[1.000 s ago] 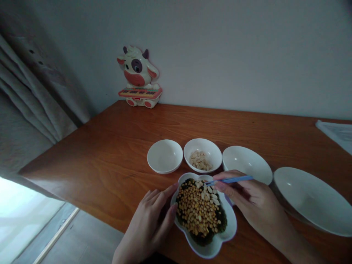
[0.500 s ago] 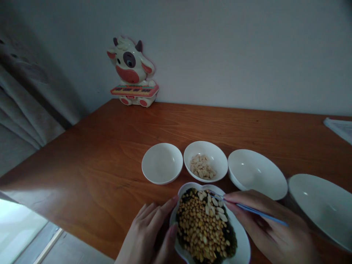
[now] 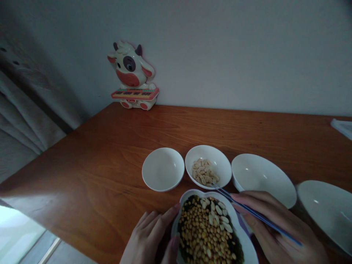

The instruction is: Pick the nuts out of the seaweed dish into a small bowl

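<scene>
Blue tweezers [image 3: 262, 217] are pinched in my right hand [image 3: 277, 223]. Their tips reach over the near rim of a white bowl [image 3: 223, 167], at the edge of the pale flat seeds [image 3: 205, 171] lying in it. My left hand [image 3: 151, 234] grips the left rim of a white scalloped dish [image 3: 249, 247], with thumb and forefinger at its edge. Yellow soybeans [image 3: 202, 231] fill most of that dish, over a dark green layer of small grains [image 3: 238, 246]. Several white seeds [image 3: 220, 218] are grouped among them at the upper right.
An empty white bowl [image 3: 163, 169] stands left of the seed bowl. To the right are another white bowl [image 3: 261, 178] and a larger-looking one [image 3: 327, 209] cut off by the frame. A toy cow with a keyboard [image 3: 133, 77] stands at the wooden table's [image 3: 90, 161] back corner.
My right hand has moved the tweezers from the white seeds in the scalloped dish up to the seed bowl. The left hand stays at the dish's rim. The view has shifted slightly.
</scene>
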`<state>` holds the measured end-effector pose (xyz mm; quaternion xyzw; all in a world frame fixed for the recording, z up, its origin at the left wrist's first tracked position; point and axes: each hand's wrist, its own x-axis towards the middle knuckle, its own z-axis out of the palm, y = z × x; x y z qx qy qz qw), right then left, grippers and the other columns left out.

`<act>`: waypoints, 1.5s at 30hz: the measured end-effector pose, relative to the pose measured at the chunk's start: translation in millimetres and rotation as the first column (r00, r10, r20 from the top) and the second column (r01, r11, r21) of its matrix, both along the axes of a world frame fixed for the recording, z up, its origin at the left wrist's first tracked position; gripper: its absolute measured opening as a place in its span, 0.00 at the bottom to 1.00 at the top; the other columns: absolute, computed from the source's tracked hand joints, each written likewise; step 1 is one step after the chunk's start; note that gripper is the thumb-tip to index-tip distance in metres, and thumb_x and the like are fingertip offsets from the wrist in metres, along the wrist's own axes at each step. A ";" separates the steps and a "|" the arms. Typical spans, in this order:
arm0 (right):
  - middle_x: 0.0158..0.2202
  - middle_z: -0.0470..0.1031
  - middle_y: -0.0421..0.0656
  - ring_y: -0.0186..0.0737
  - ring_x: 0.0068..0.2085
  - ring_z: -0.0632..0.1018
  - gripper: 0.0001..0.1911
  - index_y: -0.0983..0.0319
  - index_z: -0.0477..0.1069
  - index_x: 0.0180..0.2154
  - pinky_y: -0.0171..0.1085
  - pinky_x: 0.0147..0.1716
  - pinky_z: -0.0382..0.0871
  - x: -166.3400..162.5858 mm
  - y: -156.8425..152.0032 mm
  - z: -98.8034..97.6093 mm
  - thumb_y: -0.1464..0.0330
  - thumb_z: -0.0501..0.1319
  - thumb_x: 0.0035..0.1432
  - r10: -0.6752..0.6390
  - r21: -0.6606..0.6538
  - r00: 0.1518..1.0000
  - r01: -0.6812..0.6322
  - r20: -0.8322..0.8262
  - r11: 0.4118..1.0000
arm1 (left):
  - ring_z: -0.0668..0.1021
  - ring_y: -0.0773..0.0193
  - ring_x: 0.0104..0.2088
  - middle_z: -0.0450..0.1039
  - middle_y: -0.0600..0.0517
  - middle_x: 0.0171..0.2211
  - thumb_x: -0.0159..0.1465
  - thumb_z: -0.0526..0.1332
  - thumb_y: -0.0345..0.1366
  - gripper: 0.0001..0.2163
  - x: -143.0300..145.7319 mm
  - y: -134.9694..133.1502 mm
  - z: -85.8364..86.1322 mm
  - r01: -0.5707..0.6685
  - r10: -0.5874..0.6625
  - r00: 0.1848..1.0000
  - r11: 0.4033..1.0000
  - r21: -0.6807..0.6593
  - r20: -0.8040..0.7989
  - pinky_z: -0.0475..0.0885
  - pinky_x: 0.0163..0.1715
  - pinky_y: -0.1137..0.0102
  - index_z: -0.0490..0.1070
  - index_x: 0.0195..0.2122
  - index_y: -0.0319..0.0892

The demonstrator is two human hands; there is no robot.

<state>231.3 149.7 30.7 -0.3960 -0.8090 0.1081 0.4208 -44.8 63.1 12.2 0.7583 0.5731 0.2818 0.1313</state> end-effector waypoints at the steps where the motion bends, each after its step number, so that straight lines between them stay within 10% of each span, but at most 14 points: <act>1: 0.41 0.82 0.37 0.31 0.39 0.84 0.10 0.52 0.75 0.47 0.22 0.41 0.78 -0.5 0.2 1.2 0.68 0.60 0.67 -0.007 0.005 1.000 0.007 -0.003 1.000 | 0.85 0.58 0.41 0.83 0.50 0.45 0.72 0.58 0.40 0.20 0.6 -1.0 1.6 -0.006 0.006 1.000 1.000 -0.013 0.001 0.82 0.43 0.69 0.66 0.65 0.52; 45: 0.27 0.79 0.38 0.31 0.20 0.77 0.04 0.59 0.73 0.42 0.26 0.16 0.71 0.6 -3.5 -1.9 0.68 0.61 0.66 0.000 -0.199 0.993 -0.024 -0.120 0.980 | 0.83 0.58 0.47 0.80 0.48 0.51 0.73 0.55 0.36 0.20 5.6 -6.5 9.7 -0.013 0.019 0.999 0.993 -0.119 0.050 0.81 0.48 0.64 0.63 0.66 0.50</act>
